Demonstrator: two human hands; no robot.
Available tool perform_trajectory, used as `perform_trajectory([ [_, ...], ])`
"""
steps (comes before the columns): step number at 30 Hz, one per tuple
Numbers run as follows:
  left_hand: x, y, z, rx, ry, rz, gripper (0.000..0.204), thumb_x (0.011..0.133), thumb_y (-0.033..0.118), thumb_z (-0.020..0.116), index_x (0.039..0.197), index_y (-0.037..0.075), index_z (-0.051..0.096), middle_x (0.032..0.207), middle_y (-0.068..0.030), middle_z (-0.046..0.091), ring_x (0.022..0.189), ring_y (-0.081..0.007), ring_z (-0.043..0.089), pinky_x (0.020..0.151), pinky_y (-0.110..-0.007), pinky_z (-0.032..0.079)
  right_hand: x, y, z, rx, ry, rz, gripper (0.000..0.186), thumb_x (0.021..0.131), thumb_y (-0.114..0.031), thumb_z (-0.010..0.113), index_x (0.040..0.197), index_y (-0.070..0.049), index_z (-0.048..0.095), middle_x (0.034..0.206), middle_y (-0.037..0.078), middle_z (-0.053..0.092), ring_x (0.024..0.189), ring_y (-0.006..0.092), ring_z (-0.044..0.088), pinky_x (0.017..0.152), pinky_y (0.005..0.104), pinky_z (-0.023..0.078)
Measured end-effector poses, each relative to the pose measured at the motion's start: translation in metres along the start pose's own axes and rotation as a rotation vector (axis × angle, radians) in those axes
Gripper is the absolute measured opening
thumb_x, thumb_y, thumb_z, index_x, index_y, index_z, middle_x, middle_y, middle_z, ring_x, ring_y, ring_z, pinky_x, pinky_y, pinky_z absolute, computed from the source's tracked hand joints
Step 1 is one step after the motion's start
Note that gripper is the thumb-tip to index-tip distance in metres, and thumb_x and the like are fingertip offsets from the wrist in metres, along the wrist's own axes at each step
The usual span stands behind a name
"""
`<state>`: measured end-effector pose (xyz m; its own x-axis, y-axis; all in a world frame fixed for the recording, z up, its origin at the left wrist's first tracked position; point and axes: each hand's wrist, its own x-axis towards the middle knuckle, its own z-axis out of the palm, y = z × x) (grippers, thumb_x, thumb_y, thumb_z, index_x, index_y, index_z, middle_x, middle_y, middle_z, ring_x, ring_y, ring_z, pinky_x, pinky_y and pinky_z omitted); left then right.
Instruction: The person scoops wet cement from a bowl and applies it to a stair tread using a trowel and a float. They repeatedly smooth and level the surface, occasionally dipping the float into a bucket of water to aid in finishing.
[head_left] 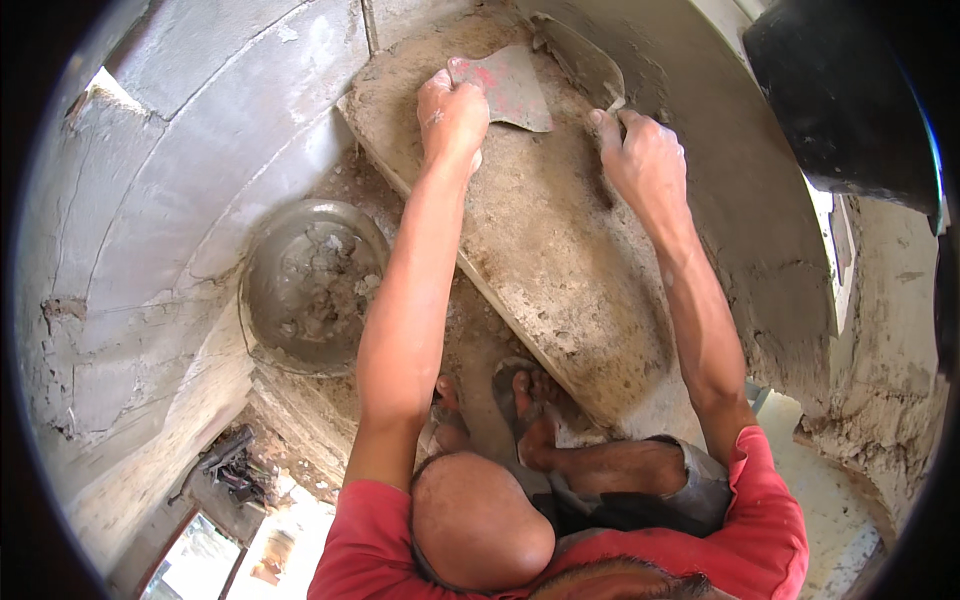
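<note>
Red shirt [370, 535] sleeves and a bare bent knee [485, 520] fill the lower edge, closest to the camera, with both forearms reaching up from them. Left hand [452, 118] has its fingers closed on the edge of a thin grey plate [508, 88] with reddish smears, held over the far part of a dusty, tan slab [560, 270]. Right hand [645, 155] is closed around the handle end of a trowel [578, 55], whose grey blade points away toward the foot of the smooth, curved right-hand wall [735, 200]; whether the blade touches that wall, I cannot tell. Left of the slab, a round basin [255, 290] containing lumpy grey mortar [325, 285] sits beside the panelled grey left-hand wall [235, 120]. Between basin and knee are the person's feet [530, 395].
</note>
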<state>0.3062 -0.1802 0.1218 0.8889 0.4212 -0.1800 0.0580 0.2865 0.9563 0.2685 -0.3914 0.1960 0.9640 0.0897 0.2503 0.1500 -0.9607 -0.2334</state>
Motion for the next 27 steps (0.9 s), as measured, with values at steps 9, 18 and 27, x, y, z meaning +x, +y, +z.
perform_trajectory([
  [9,0.010,-0.006,-0.001,-0.001,0.057,-0.050,0.035,0.092,0.005,0.053,0.120,-0.010,0.068,0.118,-0.0281,0.073,0.108,-0.0352,0.072,0.097,-0.043,0.054,0.017,-0.012,-0.025,-0.117,-0.090,0.142,0.056,0.107,-0.045,0.060,0.104,0.008,0.076,0.091,0.036,0.072,0.091,0.0507,0.074,0.085,0.0559,0.057],
  [18,0.012,-0.001,0.002,-0.085,0.126,-0.029,0.030,0.092,0.003,0.052,0.112,-0.011,0.068,0.117,-0.0265,0.073,0.107,-0.0312,0.071,0.097,-0.041,0.053,0.028,-0.042,0.002,-0.059,-0.259,-0.020,0.052,0.107,-0.037,0.058,0.097,0.011,0.075,0.088,0.037,0.072,0.088,0.0523,0.074,0.084,0.0550,0.060],
  [27,0.002,0.004,-0.002,-0.025,0.086,-0.033,0.028,0.091,0.003,0.053,0.110,-0.010,0.069,0.115,-0.0256,0.074,0.104,-0.0298,0.071,0.094,-0.042,0.053,0.009,0.015,-0.002,-0.067,-0.192,0.180,0.056,0.106,-0.043,0.059,0.101,0.010,0.076,0.095,0.037,0.073,0.097,0.0532,0.073,0.090,0.0553,0.058],
])
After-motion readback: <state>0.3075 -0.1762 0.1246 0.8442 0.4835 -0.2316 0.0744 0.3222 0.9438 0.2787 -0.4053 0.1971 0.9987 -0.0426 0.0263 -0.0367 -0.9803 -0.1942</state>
